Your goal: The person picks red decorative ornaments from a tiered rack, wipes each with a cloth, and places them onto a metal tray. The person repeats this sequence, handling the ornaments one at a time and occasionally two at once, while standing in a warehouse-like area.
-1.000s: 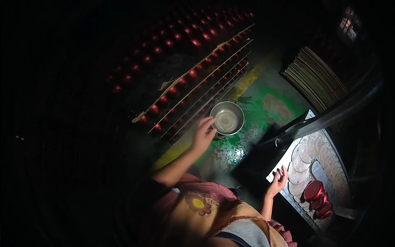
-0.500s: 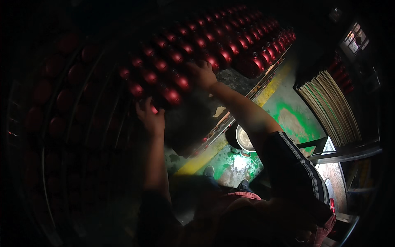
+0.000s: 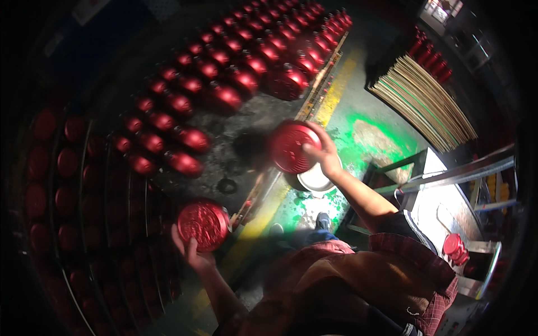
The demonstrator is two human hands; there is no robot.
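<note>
My left hand (image 3: 193, 252) is closed around a red metal cylinder (image 3: 203, 225), its round embossed end turned up toward me. In my right hand (image 3: 325, 154) is a second red metal cylinder (image 3: 292, 147), also with its round end facing up and the thumb lying across it. Both are lifted clear of the dark platform (image 3: 224, 134). Farther off on that platform, rows of matching red cylinders (image 3: 227, 98) with narrow necks stand close together. The lower bodies of the two held cylinders are mostly hidden beneath their ends.
To the left, racks hold stacked red cylinders (image 3: 67, 162). A white bucket (image 3: 316, 182) stands on the green-stained floor beside the platform edge. At the right are a stack of thin boards (image 3: 423, 103), a metal-framed table (image 3: 448, 196) and another red cylinder (image 3: 455, 246).
Both hands have drawn back from the rows, each bringing up a red cylinder. My right hand has moved right and nearer, the left nearer. The view has shifted and is brighter.
</note>
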